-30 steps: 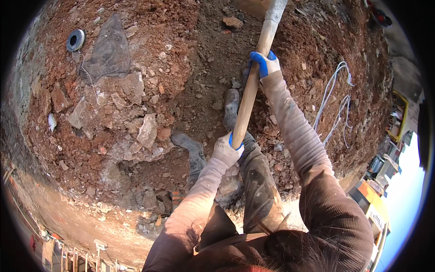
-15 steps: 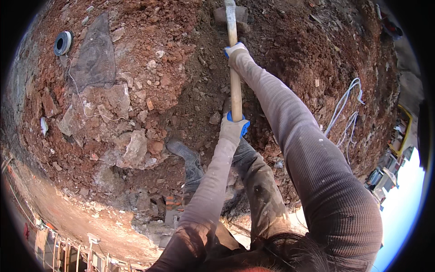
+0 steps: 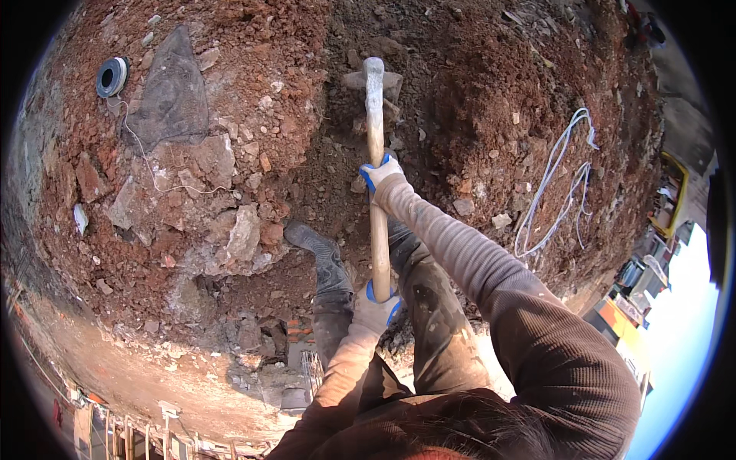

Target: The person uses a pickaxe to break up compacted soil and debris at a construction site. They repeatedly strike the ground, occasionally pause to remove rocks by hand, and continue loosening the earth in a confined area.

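Both of my hands grip a hoe (image 3: 379, 241) with a pale wooden handle and a wide, dirt-covered metal blade. My right hand (image 3: 383, 172), in a white and blue work glove, is wrapped around the upper handle below the head. Lower down, my left hand (image 3: 375, 310), gloved alike, closes around the butt end near my legs. The hoe's head lies over a trench of dark loose soil (image 3: 337, 142); I cannot tell whether the blade touches it. My boot (image 3: 313, 241) stands in the trench.
Red-brown dirt banks with broken rocks (image 3: 244, 234) flank the trench. On the left lie a spool of white string (image 3: 113, 77) and a dark mesh cloth (image 3: 170, 96). Loops of white cord (image 3: 548, 180) rest on the right bank. Bricks (image 3: 299, 331) show behind my feet.
Both hands have drawn the hoe back toward my body, down the picture. Its head and blade now show fully, with soil clumps near the blade. Both grips stay closed on the handle.
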Demonstrator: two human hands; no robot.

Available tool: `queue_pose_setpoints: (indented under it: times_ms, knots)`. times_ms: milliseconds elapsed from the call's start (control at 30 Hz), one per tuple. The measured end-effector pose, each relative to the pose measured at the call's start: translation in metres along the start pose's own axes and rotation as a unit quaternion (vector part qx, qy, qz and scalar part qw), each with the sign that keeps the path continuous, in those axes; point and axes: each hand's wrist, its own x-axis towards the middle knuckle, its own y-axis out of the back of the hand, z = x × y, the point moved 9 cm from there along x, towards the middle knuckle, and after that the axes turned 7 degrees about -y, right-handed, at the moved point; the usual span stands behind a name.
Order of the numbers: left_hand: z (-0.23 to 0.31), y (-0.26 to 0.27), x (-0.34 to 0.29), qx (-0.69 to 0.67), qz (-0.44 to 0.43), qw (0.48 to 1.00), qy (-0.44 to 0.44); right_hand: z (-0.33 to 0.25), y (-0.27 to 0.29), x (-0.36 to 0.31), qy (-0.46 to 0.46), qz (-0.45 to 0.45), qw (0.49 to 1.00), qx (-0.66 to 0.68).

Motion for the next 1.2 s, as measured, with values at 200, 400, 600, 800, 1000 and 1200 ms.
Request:
queue_pose_setpoints:
  times_ms: [200, 400, 600, 800, 1000, 1200]
  knots:
    - [-0.066, 0.013, -0.041, 0.138, 0.012, 0.990, -0.037, 0.110, -0.058, -0.013, 0.022, -0.039, 0.983, 0.176]
    - [0.062, -0.038, 0.120, 0.101, 0.021, 0.966, -0.237, -0.109, 0.127, -0.008, 0.194, -0.086, 0.914, 0.346]
    - [0.249, -0.096, 0.297, 0.049, 0.003, 0.950, -0.307, -0.314, 0.282, 0.174, 0.377, 0.115, 0.862, 0.319]
    - [0.044, -0.130, 0.280, -0.183, 0.023, 0.983, -0.025, -0.119, 0.096, 0.280, 0.062, 0.109, 0.980, -0.156]
    - [0.048, -0.069, 0.184, -0.238, 0.028, 0.971, 0.013, -0.100, 0.057, 0.158, -0.010, -0.014, 0.996, -0.087]
    - [-0.008, -0.057, 0.080, -0.080, 0.055, 0.993, -0.072, 0.007, 0.059, 0.077, 0.013, 0.032, 0.999, 0.019]
